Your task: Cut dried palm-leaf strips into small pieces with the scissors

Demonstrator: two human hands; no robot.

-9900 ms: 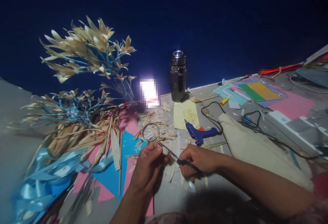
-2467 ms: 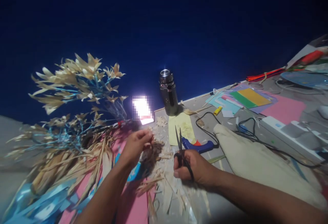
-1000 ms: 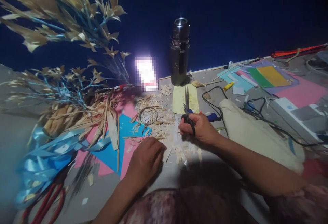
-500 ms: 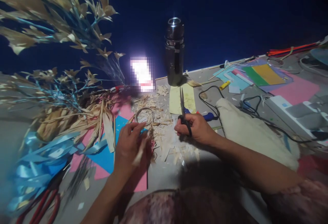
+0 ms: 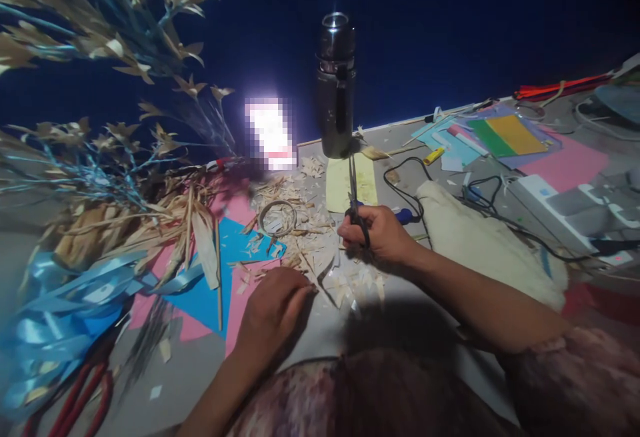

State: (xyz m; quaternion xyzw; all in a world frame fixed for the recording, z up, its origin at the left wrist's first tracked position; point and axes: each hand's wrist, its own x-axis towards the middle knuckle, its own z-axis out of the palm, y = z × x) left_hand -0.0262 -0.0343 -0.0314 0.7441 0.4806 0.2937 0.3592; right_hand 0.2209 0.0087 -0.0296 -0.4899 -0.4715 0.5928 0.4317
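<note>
My right hand grips a pair of scissors by their dark handles, with the blades pointing away from me and almost together. Below and to the left, my left hand is low over the work surface, its fingers curled and pressed together. Whatever it may hold is hidden. Beyond its fingertips lies a pale curved strip of dried husk; whether the fingers touch it I cannot tell. Husk scraps and a ring-shaped roll lie just past this hand. A blue glue gun is partly covered by my right hand.
A dark flask stands at the back beside a bright lit panel. Dried-leaf branches, husks, blue ribbon and red-handled cutters fill the left. A cream cloth bundle and a power strip lie right.
Earlier both hands met at a thin dark piece; now they are apart. My left hand lifted toward the ring with a blurred pale strip near it, then came back down. The scissors stay in my right.
</note>
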